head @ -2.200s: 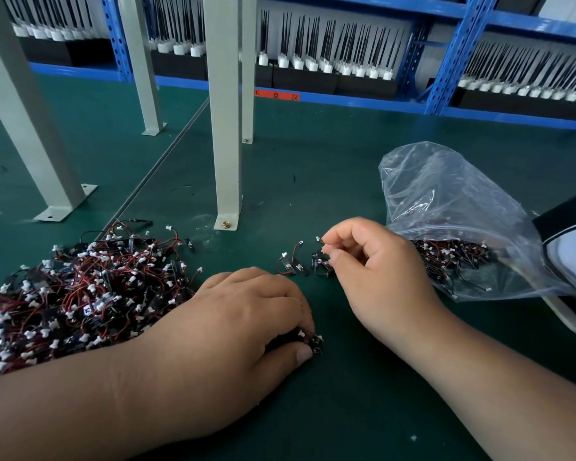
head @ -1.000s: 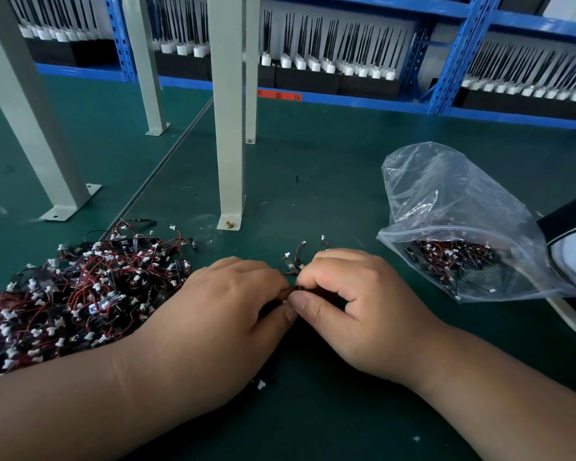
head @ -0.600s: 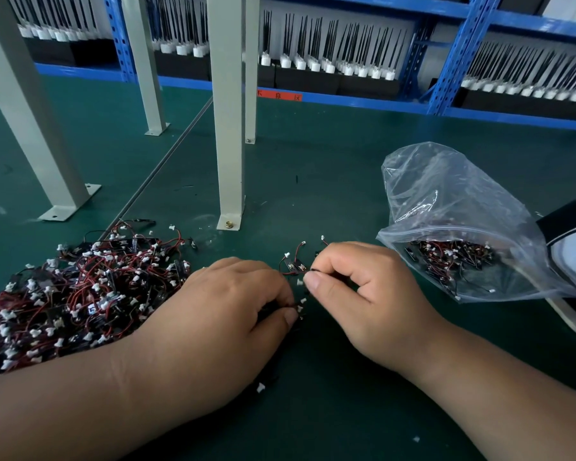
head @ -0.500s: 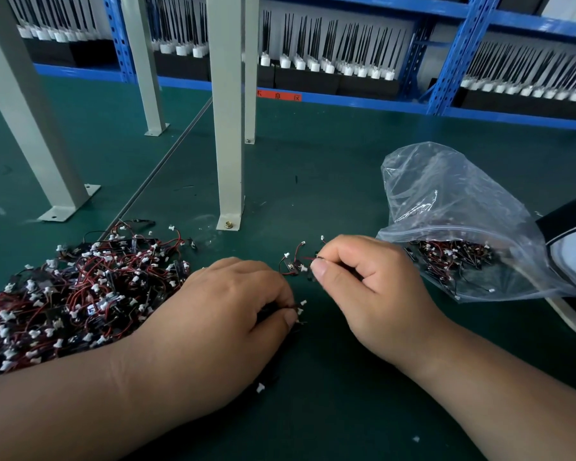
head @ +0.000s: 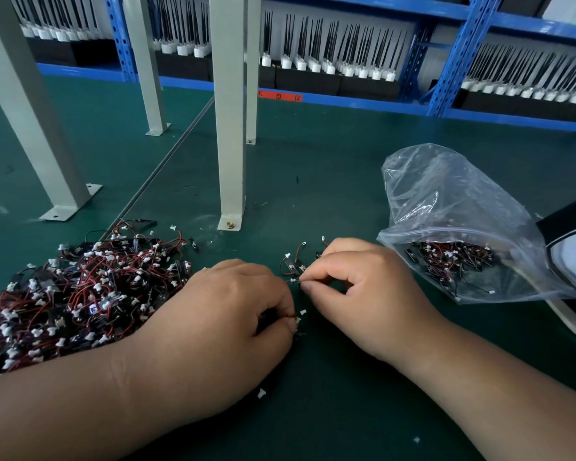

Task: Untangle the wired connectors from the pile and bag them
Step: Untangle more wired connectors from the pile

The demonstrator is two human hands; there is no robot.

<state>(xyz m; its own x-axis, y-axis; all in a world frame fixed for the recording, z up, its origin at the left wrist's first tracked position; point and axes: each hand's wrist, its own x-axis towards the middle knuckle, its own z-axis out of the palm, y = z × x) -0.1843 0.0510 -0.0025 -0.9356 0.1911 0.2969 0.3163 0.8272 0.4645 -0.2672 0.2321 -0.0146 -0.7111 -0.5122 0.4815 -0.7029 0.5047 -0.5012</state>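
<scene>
On a dark green bench mat (head: 313, 181), one wired connector (head: 293, 280) sits mid-bench, pinched between thumb and forefinger of the right hand (head: 356, 294). The left hand (head: 220, 321), just beside it, curls down and pinches the wires of a small clump (head: 295, 319). A few separated connectors (head: 293, 265) lie just beyond the knuckles. One big tangled pile (head: 80, 291) lies left, and one clear bag (head: 446, 211), partly filled, lies right. Four grey posts (head: 228, 111) stand behind, before blue shelving (head: 453, 61).
</scene>
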